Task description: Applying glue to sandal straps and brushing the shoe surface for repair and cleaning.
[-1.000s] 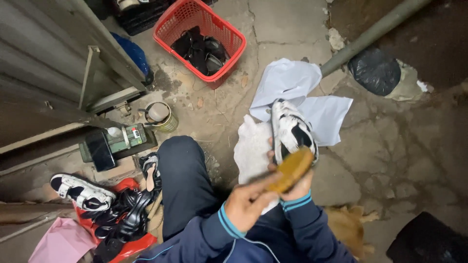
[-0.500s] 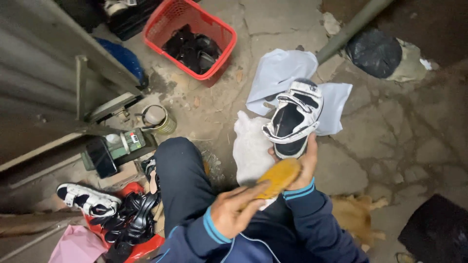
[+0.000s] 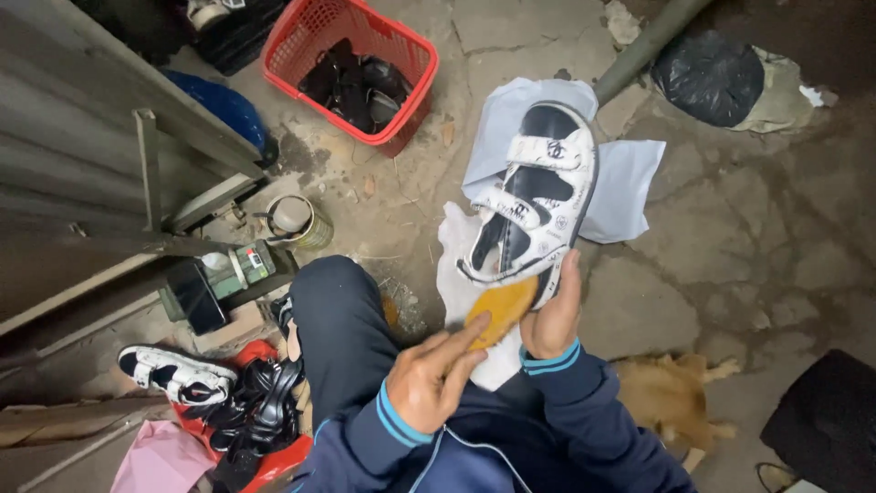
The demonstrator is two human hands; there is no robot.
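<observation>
Centre of the frame: the right hand [image 3: 552,319] grips the heel of a white and dark strapped shoe [image 3: 534,205], fingers clenched around its sole, toe pointing to the upper right. Below it, the left hand [image 3: 429,383] presses a yellow brush [image 3: 500,309] against the shoe's heel, fingers laid flat along the brush's back. A white cloth [image 3: 456,256] lies under them on the cracked concrete floor [image 3: 757,237]. Upper left, a red basket [image 3: 287,36] holds dark shoes.
</observation>
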